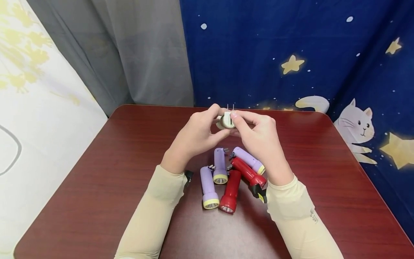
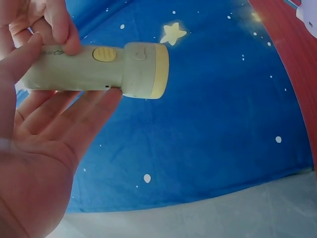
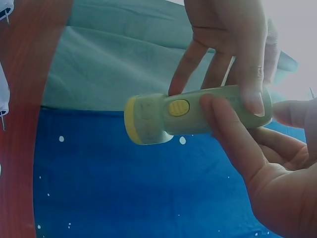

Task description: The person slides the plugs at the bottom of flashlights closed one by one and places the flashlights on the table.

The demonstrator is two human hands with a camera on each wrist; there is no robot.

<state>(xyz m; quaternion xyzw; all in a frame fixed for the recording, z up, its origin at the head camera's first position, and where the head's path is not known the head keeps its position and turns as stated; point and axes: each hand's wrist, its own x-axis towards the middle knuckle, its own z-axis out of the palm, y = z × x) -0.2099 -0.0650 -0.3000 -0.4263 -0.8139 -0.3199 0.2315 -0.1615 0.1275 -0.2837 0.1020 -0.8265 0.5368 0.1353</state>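
Observation:
A pale green flashlight (image 1: 228, 121) with a yellow slide switch (image 3: 179, 107) and a yellow lens ring (image 2: 160, 71) is held up above the far part of the table. Its tail end faces the head camera, where two thin metal prongs stick upward. My left hand (image 1: 197, 133) grips the body between thumb and fingers. On the other side my right hand (image 1: 261, 138) holds the tail end, its thumb beside the prongs. Both wrist views show the body (image 2: 79, 69) lying across the fingers, partly covered by them.
Below the hands on the dark red table (image 1: 106, 180) lie three purple flashlights, one of them nearest the left sleeve (image 1: 208, 183), and two red flashlights (image 1: 231, 189). Several have folding plug prongs out. Grey and blue curtains (image 1: 245, 54) hang behind the table's far edge.

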